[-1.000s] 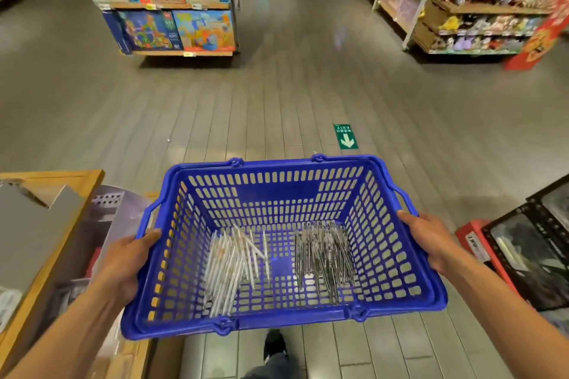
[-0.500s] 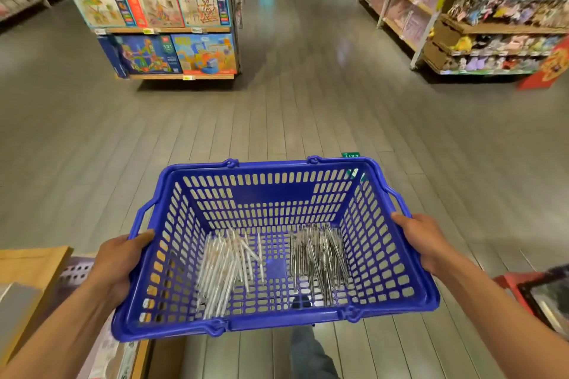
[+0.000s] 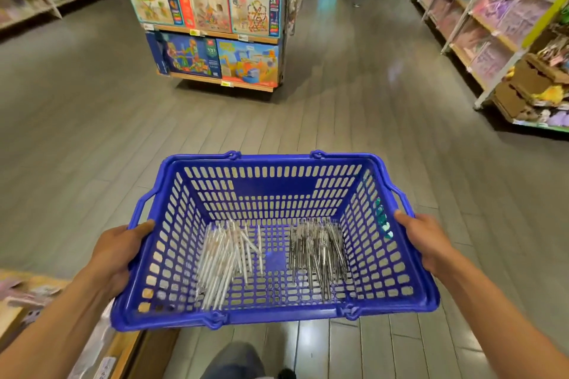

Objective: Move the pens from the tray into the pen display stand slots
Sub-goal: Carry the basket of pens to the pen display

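Observation:
I carry a blue plastic basket (image 3: 271,163) in front of me, level above the floor. My left hand (image 3: 118,251) grips its left rim and my right hand (image 3: 426,243) grips its right rim. On the basket floor lie two piles of pens: several white ones (image 3: 223,258) on the left and several dark silver ones (image 3: 317,251) on the right. No pen display stand is in view.
A grey plank shop aisle stretches ahead. A shelf unit of boxed toys (image 3: 212,18) stands ahead left of centre. Shelves of pink packages (image 3: 492,9) line the right. A wooden counter edge (image 3: 126,351) with goods sits at lower left. My leg (image 3: 234,360) shows below.
The view has moved forward along the aisle and tilted up. The toy shelf is closer, the red box at lower right has left the view, and the counter has slid down and left. Both hands hold as before.

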Tool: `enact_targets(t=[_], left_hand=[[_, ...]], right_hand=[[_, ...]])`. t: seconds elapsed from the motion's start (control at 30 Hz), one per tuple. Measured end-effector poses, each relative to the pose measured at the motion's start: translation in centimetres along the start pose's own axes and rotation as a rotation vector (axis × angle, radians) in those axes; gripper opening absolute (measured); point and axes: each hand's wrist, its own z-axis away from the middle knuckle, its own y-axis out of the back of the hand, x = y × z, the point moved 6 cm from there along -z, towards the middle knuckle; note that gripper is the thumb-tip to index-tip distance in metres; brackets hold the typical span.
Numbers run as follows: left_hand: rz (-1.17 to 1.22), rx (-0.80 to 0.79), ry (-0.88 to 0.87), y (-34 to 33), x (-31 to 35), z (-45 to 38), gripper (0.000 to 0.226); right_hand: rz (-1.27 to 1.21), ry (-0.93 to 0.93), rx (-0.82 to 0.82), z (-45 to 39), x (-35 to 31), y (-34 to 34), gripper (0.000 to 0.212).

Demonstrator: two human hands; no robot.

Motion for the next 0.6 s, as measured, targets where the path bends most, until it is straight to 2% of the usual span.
enact_targets(t=[0.2, 0.6], left_hand=[[0.067, 0.033, 0.058, -1.3, 4.7, -8.5, 0.033], [0.203, 0.149, 0.097, 0.6, 16.7, -26.7, 0.034]], right_hand=[[0.078, 0.041, -0.055, -9.8, -8.7, -6.0, 0.032], [0.178, 0.118, -0.164, -25.3, -25.8, -24.0, 0.031]])
